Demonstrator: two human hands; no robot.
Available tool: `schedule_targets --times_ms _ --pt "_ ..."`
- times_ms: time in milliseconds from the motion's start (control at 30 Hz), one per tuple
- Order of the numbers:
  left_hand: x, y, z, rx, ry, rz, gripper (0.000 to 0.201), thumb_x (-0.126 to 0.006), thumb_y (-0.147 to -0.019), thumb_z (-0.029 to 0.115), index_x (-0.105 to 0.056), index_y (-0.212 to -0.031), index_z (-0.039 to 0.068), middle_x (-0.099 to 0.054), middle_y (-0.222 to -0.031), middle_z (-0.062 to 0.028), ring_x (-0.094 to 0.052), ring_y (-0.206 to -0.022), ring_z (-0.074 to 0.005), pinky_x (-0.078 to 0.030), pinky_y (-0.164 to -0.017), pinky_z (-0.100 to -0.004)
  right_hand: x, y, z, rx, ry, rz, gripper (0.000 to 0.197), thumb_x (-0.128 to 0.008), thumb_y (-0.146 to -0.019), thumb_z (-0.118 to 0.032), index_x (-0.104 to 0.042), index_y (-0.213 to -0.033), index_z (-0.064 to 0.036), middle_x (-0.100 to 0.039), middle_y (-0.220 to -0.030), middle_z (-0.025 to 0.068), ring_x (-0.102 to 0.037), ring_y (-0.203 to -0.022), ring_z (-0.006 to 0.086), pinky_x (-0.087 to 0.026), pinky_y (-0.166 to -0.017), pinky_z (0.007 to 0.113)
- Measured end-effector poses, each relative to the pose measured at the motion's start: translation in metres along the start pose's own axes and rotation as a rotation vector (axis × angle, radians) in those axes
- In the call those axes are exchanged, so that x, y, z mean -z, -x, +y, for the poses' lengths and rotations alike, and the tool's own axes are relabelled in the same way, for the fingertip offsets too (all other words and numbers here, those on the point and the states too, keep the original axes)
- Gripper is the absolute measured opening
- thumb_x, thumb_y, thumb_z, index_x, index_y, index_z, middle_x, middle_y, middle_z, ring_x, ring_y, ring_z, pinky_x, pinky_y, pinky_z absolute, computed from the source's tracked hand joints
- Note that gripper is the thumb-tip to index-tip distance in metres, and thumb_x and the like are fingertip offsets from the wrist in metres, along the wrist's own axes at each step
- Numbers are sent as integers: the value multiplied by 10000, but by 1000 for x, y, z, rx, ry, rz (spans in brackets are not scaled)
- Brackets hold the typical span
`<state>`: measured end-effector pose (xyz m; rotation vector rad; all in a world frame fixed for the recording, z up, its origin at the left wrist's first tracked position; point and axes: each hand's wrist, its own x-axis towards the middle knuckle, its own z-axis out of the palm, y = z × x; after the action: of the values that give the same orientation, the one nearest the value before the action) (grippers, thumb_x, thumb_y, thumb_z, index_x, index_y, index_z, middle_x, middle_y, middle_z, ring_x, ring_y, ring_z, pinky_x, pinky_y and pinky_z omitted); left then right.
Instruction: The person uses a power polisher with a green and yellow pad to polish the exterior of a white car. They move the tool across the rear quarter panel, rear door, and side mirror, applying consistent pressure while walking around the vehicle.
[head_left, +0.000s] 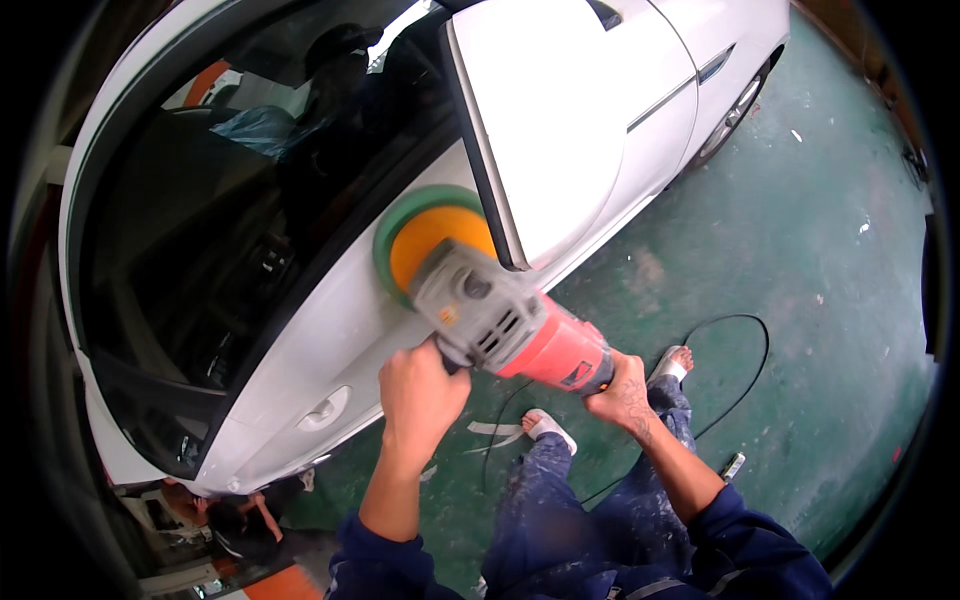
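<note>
A red and grey polishing machine (525,325) is held in both my hands over a white car door (345,335). Its round pad, green at the rim with an orange backing (425,240), lies against the panel below the side window (250,230), close to the wing mirror (545,120). My left hand (425,395) is wrapped round the dark side handle near the machine's head. At the rear end of the body, my right hand (620,390) grips the machine. The mirror's edge hides part of the pad.
The car's door handle (325,408) is at lower left, its front wheel (735,115) at upper right. A black cable (765,345) loops over the green floor (800,240) beside my sandalled feet. Another person (245,525) is low down at the lower left.
</note>
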<state>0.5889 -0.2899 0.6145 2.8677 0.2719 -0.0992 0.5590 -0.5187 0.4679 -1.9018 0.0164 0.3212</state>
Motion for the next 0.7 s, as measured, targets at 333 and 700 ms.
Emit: schedule_targets --times_ms 333,700 --pt "23 45 -60 90 85 82 213 -677 -684 60 -666 -869 -45 -650 -776 -264 -618 -782 -479 -500 -675 -477 -29 13 -35 122 122 -116 268 -694 -563 -86 -567 -788 -14 -643 -773 192 -633 -772 418 -517 -691 485" --pt "13 45 -49 36 243 69 183 -677 -718 38 -680 -885 -38 -660 -778 -250 -654 -812 -392 -503 -682 -422 -11 10 -25 148 170 -118 274 -708 -547 -112 -567 -767 -28 -643 -773 170 -636 -756 406 -514 -685 488"
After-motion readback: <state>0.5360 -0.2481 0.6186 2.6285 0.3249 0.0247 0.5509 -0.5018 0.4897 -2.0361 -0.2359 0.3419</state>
